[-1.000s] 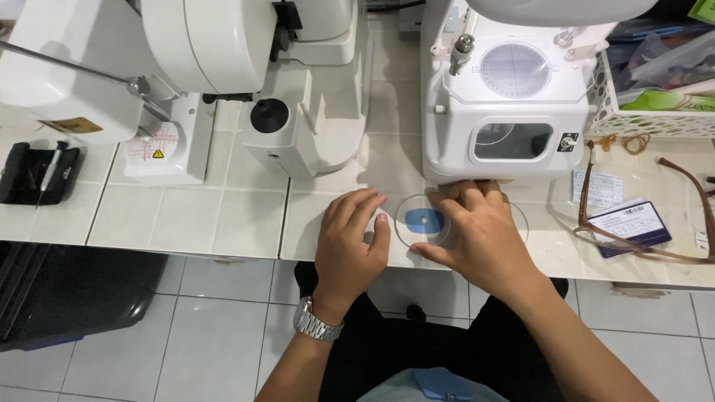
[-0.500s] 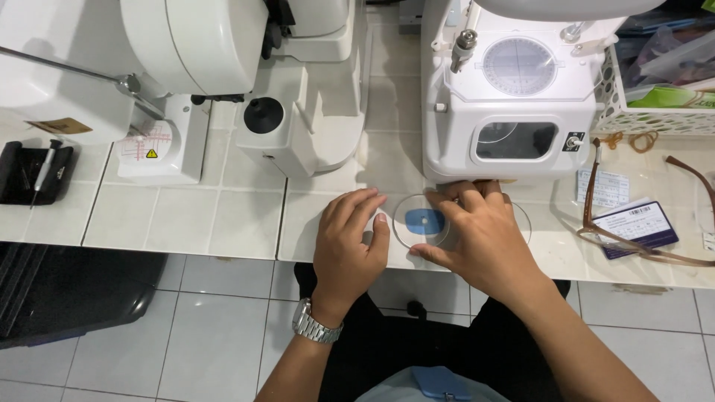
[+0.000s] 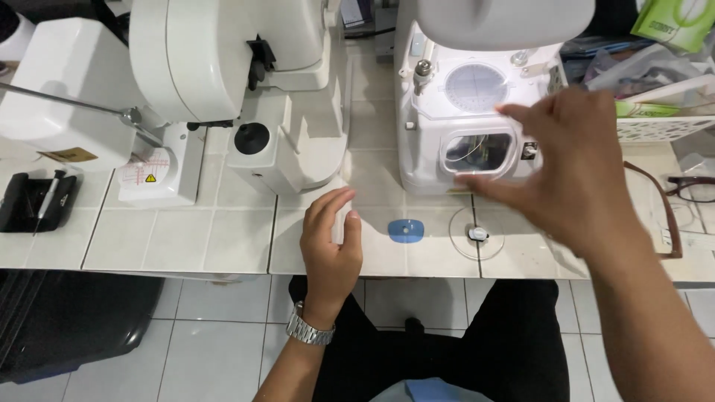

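My left hand rests on the tiled counter, fingers loosely apart, holding nothing, a metal watch on its wrist. Just right of it lies a small blue oval pad. A clear round lens with a small white block at its centre lies flat further right. My right hand is raised above the counter in front of the white machine with a small window. Its thumb and fingers are spread wide and blurred. Whether a clear lens sits between them is not visible.
A large white instrument stands at the left with a black tray beside it. A white basket with packets and brown-framed glasses lie at the right. The counter's front edge runs just past my left hand.
Both hands were together over the blue pad and lens. My right hand has lifted up and to the right, uncovering the pad and lens; my left hand stays on the counter.
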